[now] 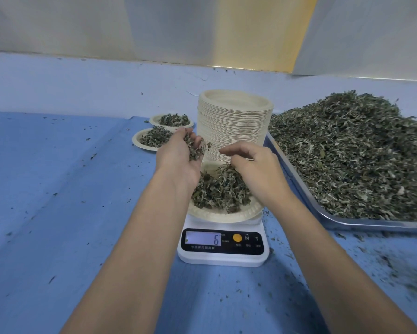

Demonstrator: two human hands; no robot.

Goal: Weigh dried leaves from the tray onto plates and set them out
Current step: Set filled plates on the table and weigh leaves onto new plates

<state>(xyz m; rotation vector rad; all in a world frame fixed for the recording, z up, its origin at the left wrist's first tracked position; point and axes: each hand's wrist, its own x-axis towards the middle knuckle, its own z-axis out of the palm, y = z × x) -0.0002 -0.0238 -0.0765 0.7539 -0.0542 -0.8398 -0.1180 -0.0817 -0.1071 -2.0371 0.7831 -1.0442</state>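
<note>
Left grip [178,153] round leaves [197,148], two filled plates [136,141] beyond

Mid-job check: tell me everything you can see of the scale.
The scale is a flat white plastic-looking slab with rounded corners, lying level on the blue cloth, left of the metal tray. Its black front panel carries a lit display reading 6, an orange round button and keys marked M and T. A pale plate heaped with dried leaves sits on its platform, hiding most of the top.
</note>
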